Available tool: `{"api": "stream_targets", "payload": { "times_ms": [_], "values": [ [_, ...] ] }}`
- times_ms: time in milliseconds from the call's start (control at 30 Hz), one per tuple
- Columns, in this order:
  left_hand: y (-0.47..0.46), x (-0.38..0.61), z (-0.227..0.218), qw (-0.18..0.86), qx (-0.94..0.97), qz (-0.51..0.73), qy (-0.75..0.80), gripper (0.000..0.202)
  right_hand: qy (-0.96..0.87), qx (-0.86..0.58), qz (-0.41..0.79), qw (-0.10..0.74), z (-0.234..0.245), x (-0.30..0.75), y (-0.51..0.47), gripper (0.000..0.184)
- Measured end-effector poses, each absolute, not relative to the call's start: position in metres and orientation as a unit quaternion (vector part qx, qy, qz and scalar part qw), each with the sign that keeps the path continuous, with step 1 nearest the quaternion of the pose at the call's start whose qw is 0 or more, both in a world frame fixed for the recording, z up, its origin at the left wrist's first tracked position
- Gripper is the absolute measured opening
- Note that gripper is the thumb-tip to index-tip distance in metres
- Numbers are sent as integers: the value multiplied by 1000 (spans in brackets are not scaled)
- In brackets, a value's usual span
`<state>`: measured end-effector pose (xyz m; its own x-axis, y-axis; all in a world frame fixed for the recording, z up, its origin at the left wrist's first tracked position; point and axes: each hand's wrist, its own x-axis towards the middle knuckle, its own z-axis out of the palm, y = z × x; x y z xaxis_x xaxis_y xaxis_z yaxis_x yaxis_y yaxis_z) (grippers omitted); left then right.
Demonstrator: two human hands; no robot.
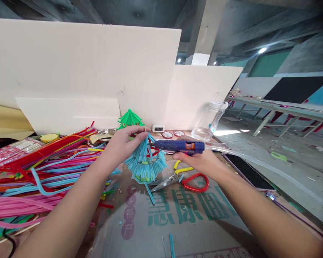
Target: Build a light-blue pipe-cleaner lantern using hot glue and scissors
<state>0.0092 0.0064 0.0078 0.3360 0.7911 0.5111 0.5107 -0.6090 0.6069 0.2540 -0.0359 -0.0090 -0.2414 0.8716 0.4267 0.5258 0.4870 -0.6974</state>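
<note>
My left hand (131, 141) pinches the top of a light blue pavilion model (145, 165) built from pipe cleaners, with a pale stick tip poking up by the thumb. A blue pipe cleaner (149, 193) hangs from its lower edge. In my right hand (196, 157) is a dark blue hot glue gun (177, 146), its nozzle pointing left at the upper part of the model. Whether the nozzle touches it I cannot tell. Below the glue gun lie scissors (174, 178) with one red and one yellow handle. Behind my left hand stands a green pipe-cleaner roof (129, 118).
Many coloured pipe cleaners (56, 179) cover the left side. Along the back are a small digital clock (158, 128), two round red-rimmed tins (167, 134) and a clear water bottle (208, 122). A phone (249, 172) lies at right. White boards (83, 71) rise behind the printed cardboard (140, 233).
</note>
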Motion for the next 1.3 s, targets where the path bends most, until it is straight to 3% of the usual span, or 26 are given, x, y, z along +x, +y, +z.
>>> {"api": "stream_targets", "payload": {
  "times_ms": [1067,1300],
  "values": [
    [5,9,9,177,796,403,416,39,-756,-459,226,407,-20,263,-33,35],
    [7,8,7,172,794,406,419,38,-793,-471,188,338,-8,258,-41,27]
  ]
}}
